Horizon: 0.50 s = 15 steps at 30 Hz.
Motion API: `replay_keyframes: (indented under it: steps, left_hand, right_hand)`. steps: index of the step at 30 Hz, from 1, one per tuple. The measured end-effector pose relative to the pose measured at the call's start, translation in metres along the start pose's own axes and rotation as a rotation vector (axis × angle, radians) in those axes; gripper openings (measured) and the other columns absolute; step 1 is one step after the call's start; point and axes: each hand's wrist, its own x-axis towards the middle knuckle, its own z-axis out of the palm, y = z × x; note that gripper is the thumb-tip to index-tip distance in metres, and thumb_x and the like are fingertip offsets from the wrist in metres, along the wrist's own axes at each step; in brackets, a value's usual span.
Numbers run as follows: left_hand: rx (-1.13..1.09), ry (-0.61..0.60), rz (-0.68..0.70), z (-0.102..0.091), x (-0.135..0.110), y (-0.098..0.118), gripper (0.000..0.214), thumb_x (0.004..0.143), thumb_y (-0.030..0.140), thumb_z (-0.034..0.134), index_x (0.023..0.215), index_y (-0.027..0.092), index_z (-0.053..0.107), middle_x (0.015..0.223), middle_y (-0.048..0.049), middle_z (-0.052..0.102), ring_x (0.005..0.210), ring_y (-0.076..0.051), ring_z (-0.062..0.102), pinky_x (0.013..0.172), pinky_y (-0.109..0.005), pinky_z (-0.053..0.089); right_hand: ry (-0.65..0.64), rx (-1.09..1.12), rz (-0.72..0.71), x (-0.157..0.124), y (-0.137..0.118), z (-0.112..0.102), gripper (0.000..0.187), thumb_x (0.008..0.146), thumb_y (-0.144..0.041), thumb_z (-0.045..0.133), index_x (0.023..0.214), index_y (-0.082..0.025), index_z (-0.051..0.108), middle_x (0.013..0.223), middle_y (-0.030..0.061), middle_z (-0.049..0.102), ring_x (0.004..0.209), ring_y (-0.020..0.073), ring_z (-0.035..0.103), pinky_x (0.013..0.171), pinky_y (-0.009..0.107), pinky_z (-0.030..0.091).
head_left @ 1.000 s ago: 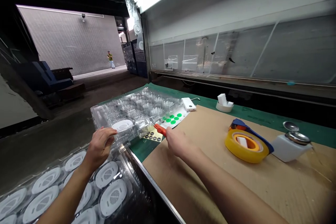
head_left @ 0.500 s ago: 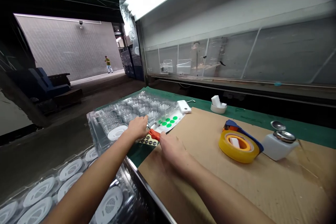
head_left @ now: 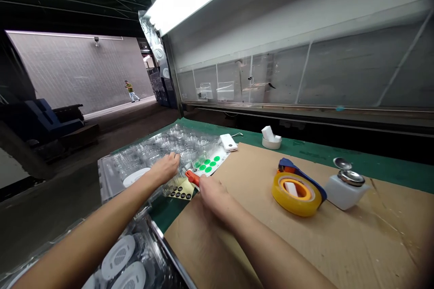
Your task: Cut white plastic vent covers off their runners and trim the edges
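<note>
My right hand (head_left: pixel 210 194) is shut on an orange-handled tool (head_left: pixel 192 178), and its thin tip is hard to make out. Just beyond it lies a sheet of black round stickers (head_left: pixel 180 192), partly hidden by the tool. A sheet of green round stickers (head_left: pixel 209 165) sits a little farther off. My left hand (head_left: pixel 165 168) hovers at the edge of a clear plastic blister tray (head_left: pixel 159 146), close to the tool's tip. Its fingers are turned away, so I cannot see whether they hold anything. A white round disc (head_left: pixel 135 177) lies in the tray.
A brown cardboard sheet (head_left: pixel 237 216) covers the green mat (head_left: pixel 305 146). On it stand a yellow tape roll (head_left: pixel 296 194) and a white pump bottle (head_left: pixel 344 192). A white power bank (head_left: pixel 228 142) and a foam-filled cup (head_left: pixel 271 140) sit farther back. Trays of white vented discs (head_left: pixel 118 257) lie bottom left.
My left hand has moved right from above the white disc to beside the tool's tip. The tool and my right hand stay close to the sticker sheets. The view has swung right.
</note>
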Motion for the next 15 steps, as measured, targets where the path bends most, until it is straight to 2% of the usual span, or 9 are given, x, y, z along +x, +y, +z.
replay_keyframes:
  steps: [6,9,12,15]
  left_hand:
    - [0.02,0.054,0.002,-0.037,0.015,-0.026,0.033,0.095,0.036,0.06,0.12,0.015,0.059,0.118,-0.0094,0.062,0.101,-0.021,0.063,0.086,-0.042,0.056]
    - [0.01,0.085,-0.005,-0.058,0.013,-0.04,0.037,0.094,0.035,0.06,0.126,0.016,0.056,0.123,-0.0102,0.06,0.105,-0.023,0.062,0.09,-0.044,0.055]
    - [-0.022,0.093,-0.029,-0.074,-0.007,-0.051,0.042,0.095,0.036,0.06,0.132,0.017,0.052,0.126,-0.011,0.058,0.108,-0.024,0.061,0.092,-0.046,0.054]
    - [-0.082,0.055,-0.032,-0.074,-0.052,-0.057,0.048,0.095,0.037,0.058,0.137,0.018,0.048,0.124,-0.0107,0.06,0.108,-0.024,0.061,0.094,-0.047,0.052]
  right_hand:
    - [-0.013,0.045,0.04,0.003,0.0,-0.001,0.029,0.097,-0.034,0.062,0.121,-0.017,0.06,0.119,0.008,0.063,0.103,0.0221,0.064,0.088,0.042,0.056]
    - [-0.008,0.077,0.051,0.002,0.0,-0.004,0.029,0.097,-0.034,0.062,0.12,-0.017,0.061,0.119,0.008,0.063,0.103,0.0222,0.064,0.088,0.043,0.056]
    - [-0.007,0.105,0.06,-0.004,0.004,-0.009,0.029,0.097,-0.034,0.062,0.12,-0.017,0.061,0.118,0.008,0.063,0.103,0.0223,0.064,0.089,0.043,0.055]
    - [-0.028,0.145,0.046,-0.016,0.016,-0.016,0.027,0.096,-0.034,0.062,0.117,-0.016,0.062,0.116,0.0077,0.064,0.1,0.0214,0.064,0.087,0.042,0.056]
